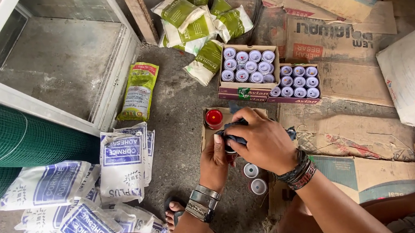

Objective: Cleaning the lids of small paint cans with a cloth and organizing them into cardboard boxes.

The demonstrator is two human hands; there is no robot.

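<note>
Crouching over the floor, the left hand (215, 161) steadies a small can (231, 152) while the right hand (266, 144) grips a soft dark cloth (233, 133) over its smooth, likely slippery top.

White-blue sacks (72, 190) left, green-white pouches (198, 23) top, perhaps cardboard can boxes (250, 89)

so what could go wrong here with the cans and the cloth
1. The left hand holds a can that the right hand and dark cloth hide; a hard wipe could slip it free.
2. Two loose white-capped cans stand right under the right wrist, so it could knock them over.
3. The red-capped can stands alone in the open box beside the fingers, so a nudge might tip it.
</note>
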